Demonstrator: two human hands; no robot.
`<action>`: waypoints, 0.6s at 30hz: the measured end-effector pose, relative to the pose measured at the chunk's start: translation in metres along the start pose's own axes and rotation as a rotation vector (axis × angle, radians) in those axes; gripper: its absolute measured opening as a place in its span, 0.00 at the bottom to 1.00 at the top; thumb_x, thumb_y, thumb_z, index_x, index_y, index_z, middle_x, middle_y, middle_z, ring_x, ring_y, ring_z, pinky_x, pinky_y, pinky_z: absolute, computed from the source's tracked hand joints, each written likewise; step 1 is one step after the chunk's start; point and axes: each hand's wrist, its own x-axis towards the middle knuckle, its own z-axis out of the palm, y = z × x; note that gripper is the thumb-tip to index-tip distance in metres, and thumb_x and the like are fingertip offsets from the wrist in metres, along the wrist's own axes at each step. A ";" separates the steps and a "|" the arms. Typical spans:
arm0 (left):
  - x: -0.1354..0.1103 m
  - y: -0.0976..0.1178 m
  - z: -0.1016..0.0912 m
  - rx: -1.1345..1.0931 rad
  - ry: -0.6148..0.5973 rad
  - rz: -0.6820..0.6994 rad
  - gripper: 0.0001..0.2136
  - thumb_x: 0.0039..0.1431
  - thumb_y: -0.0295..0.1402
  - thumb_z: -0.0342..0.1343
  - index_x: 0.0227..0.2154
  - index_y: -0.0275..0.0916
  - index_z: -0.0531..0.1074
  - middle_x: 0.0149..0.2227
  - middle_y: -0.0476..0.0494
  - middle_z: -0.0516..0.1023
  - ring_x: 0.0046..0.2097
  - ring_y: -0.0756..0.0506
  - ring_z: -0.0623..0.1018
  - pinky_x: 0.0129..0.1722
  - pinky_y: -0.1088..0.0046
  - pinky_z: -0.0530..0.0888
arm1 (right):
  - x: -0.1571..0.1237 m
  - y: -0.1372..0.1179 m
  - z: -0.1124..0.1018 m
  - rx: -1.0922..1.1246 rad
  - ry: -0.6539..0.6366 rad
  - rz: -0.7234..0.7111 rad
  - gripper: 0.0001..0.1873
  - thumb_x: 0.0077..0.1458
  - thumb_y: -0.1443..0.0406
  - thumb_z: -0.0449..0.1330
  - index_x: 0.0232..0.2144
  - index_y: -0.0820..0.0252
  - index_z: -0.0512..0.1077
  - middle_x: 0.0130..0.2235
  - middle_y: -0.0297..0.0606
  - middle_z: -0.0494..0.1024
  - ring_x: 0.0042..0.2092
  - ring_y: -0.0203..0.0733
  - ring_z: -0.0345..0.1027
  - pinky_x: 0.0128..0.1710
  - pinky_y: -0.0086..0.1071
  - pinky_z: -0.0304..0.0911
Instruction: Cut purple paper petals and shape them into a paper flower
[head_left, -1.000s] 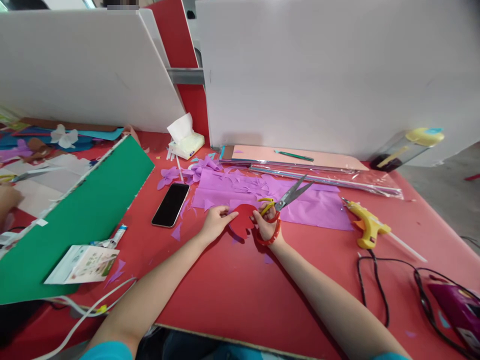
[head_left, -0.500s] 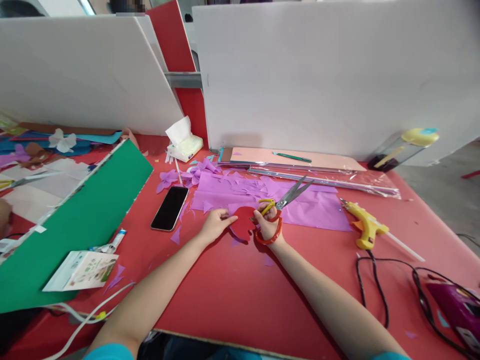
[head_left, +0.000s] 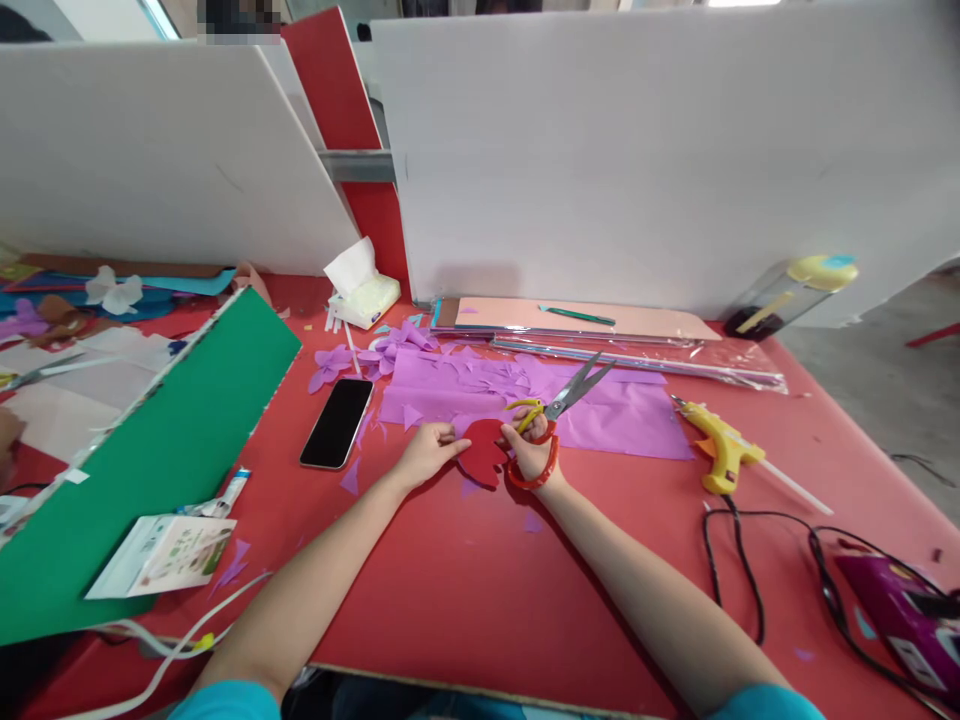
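Between my two hands is a red, rounded cut-out piece (head_left: 482, 455) with a notched lower right edge, perhaps of paper. My left hand (head_left: 430, 455) pinches its left edge between thumb and fingers. My right hand (head_left: 531, 448) is closed round the yellow handle of a pair of scissors (head_left: 570, 393), with thumb and fingertips at the cut-out's right edge. The scissor blades point up and right, parted and away from the cut-out. A red band (head_left: 534, 482) circles my right wrist. Beyond the hands lies purple crepe-like paper (head_left: 615, 425), with purple petal shapes (head_left: 405, 345) at its left.
A phone (head_left: 337, 423) lies left of my hands, beside a green board (head_left: 202, 440). A yellow glue gun (head_left: 724, 440) with a black cord rests at right, near a purple box (head_left: 904, 610). Tissues (head_left: 367, 300), a green pen-like tool (head_left: 577, 315) and a bottle (head_left: 795, 290) stand or lie behind.
The camera view has shifted slightly. Both hands keep their hold on the red cut-out, and the scissors stay in my right hand with hardly any change.
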 end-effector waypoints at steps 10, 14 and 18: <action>0.001 0.000 -0.001 -0.025 -0.015 -0.029 0.15 0.43 0.39 0.60 0.15 0.36 0.61 0.17 0.53 0.67 0.23 0.51 0.70 0.24 0.76 0.66 | -0.001 -0.002 -0.002 0.009 -0.007 0.014 0.16 0.42 0.63 0.62 0.31 0.56 0.59 0.21 0.21 0.64 0.21 0.29 0.65 0.24 0.26 0.69; 0.001 -0.003 0.000 -0.063 -0.038 -0.049 0.13 0.44 0.40 0.59 0.20 0.35 0.66 0.21 0.48 0.72 0.27 0.48 0.74 0.28 0.73 0.70 | -0.001 -0.004 -0.001 0.009 -0.009 0.010 0.15 0.42 0.63 0.62 0.31 0.56 0.60 0.22 0.23 0.64 0.21 0.29 0.65 0.25 0.27 0.69; 0.001 -0.004 0.000 -0.084 -0.039 -0.055 0.13 0.44 0.40 0.60 0.22 0.34 0.67 0.23 0.47 0.73 0.28 0.47 0.74 0.30 0.71 0.70 | 0.000 -0.006 -0.001 0.003 -0.003 0.007 0.15 0.40 0.64 0.63 0.29 0.56 0.61 0.23 0.24 0.63 0.22 0.29 0.63 0.24 0.27 0.68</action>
